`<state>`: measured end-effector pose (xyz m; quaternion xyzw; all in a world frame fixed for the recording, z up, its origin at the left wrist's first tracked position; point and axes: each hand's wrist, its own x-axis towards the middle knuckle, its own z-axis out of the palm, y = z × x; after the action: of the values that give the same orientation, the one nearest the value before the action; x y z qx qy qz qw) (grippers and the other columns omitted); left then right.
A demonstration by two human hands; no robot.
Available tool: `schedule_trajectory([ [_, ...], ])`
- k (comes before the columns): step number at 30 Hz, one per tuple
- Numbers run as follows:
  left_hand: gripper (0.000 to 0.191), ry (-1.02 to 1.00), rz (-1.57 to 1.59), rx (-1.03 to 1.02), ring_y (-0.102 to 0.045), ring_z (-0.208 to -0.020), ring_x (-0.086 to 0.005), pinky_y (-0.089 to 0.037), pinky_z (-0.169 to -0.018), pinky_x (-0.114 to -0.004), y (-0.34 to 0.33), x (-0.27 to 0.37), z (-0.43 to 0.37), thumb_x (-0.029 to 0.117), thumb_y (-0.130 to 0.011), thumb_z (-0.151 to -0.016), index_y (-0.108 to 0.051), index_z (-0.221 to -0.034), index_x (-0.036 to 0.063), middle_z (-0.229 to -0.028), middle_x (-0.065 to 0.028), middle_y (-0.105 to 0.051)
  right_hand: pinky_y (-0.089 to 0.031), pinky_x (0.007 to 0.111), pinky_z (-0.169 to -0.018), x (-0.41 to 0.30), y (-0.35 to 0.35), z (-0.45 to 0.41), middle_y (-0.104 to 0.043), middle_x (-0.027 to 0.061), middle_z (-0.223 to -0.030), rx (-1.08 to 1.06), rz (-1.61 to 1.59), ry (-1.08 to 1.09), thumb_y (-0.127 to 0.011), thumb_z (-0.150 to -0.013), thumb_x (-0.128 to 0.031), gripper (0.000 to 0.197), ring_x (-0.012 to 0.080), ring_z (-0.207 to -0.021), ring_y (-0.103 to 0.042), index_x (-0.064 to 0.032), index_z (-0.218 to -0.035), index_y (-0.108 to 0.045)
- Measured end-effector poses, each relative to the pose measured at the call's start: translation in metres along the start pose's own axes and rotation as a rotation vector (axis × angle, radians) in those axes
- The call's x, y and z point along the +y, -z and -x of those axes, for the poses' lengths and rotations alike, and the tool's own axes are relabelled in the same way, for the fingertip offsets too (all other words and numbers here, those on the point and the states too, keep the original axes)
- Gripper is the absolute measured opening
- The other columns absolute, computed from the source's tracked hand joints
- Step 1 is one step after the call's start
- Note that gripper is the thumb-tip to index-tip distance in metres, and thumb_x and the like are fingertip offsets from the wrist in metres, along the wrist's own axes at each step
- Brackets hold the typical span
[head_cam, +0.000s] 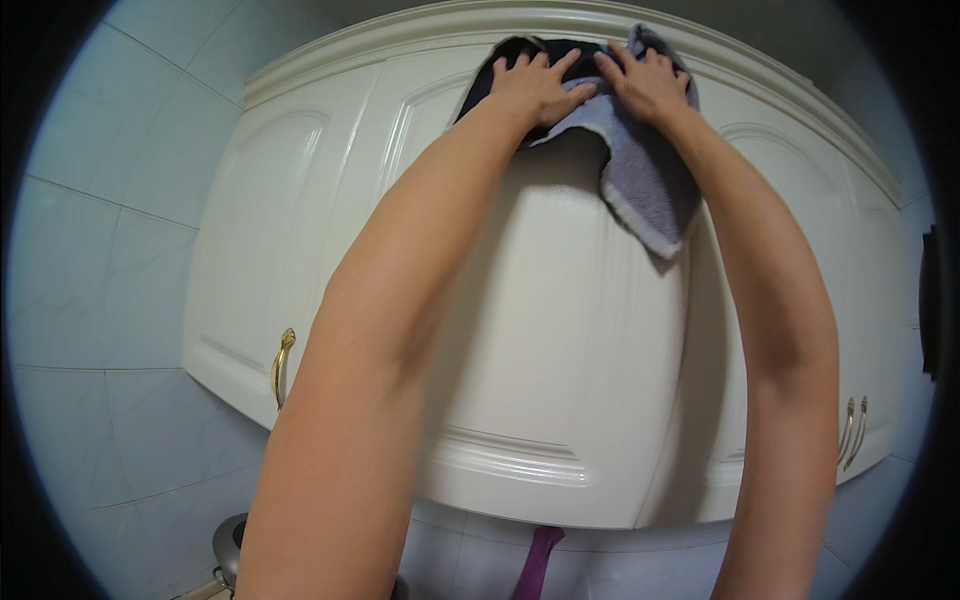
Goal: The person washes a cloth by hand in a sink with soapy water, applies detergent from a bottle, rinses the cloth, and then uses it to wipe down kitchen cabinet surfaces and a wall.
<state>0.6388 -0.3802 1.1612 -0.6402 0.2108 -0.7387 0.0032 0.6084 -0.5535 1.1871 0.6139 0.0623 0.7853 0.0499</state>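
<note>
Both of my arms reach up to a fuzzy cloth [652,187], grey on one side and black on the other, near the top of a cream cabinet door [562,337]. My left hand [536,86] lies flat on the black part, fingers spread, pressing it against the door. Beside it, my right hand [646,86] presses on the grey part, its fingers over a bunched fold. One grey corner of the cloth hangs down below my right hand. The cloth's upper edge is near the cabinet's moulding.
Moulded trim [322,64] runs along the cabinet top. A brass handle [282,367] projects at left, and paired handles [851,431] at right. Pale tiles [75,277] cover the wall. Below are a purple item [538,562] and a grey metallic object [227,540], partly hidden by my arm.
</note>
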Motion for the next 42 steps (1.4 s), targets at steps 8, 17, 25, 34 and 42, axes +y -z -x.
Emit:
schedule_trajectory([
  [8,0.084,0.002,0.002,0.067,-0.027,-0.133,-0.0343,-0.017,-0.107,-0.05,-0.003,-0.024,-0.01,0.078,-0.031,-0.077,-0.022,-0.144,0.0279,-0.14,-0.0196,-0.035,-0.022,0.059,-0.1,-0.026,-0.02,-0.021,-0.04,0.0231,-0.135,0.049,0.124,-0.007,-0.033,-0.086,-0.062,0.066,0.0377,-0.127,-0.035,-0.0207,-0.138,-0.036],
  [17,0.081,0.094,0.008,0.133,-0.025,-0.134,-0.0344,-0.015,-0.109,-0.048,-0.004,-0.053,0.007,0.068,-0.035,-0.081,-0.024,-0.144,0.0183,-0.142,-0.0176,-0.033,-0.02,0.05,-0.107,-0.074,-0.017,-0.013,-0.033,0.0287,-0.138,0.061,-0.108,-0.019,-0.036,-0.088,-0.056,0.068,0.0408,-0.13,-0.029,-0.014,-0.141,-0.028],
  [25,0.085,0.278,0.005,0.133,-0.025,-0.133,-0.0372,-0.018,-0.109,-0.045,0.018,-0.051,0.012,0.065,-0.039,-0.08,-0.022,-0.143,0.0105,-0.141,-0.0212,-0.033,-0.019,0.059,-0.102,-0.074,-0.006,-0.037,-0.036,0.0219,-0.138,0.027,0.096,0.244,-0.031,-0.084,-0.067,0.069,0.0378,-0.13,-0.03,-0.0269,-0.14,-0.032],
  [34,0.078,0.545,-0.287,0.041,-0.031,-0.127,-0.0419,-0.021,-0.108,-0.043,0.082,-0.021,0.05,0.044,-0.045,-0.084,-0.018,-0.141,-0.0033,-0.132,-0.0288,-0.039,-0.017,0.052,-0.106,-0.085,0.074,-0.004,-0.037,0.0216,-0.138,-0.098,-0.21,0.589,-0.034,-0.086,-0.062,0.07,0.0347,-0.13,-0.03,-0.0172,-0.139,-0.035],
  [42,0.068,0.725,-0.344,-0.042,-0.04,-0.116,-0.0425,-0.031,-0.099,-0.044,0.166,0.092,0.12,0.035,-0.047,-0.087,-0.024,-0.137,-0.0055,-0.122,-0.0294,-0.047,-0.015,0.049,-0.108,-0.039,0.18,0.05,-0.036,0.0239,-0.137,-0.427,-0.512,0.85,-0.041,-0.084,-0.052,0.07,0.0356,-0.129,-0.03,-0.0092,-0.139,-0.032],
])
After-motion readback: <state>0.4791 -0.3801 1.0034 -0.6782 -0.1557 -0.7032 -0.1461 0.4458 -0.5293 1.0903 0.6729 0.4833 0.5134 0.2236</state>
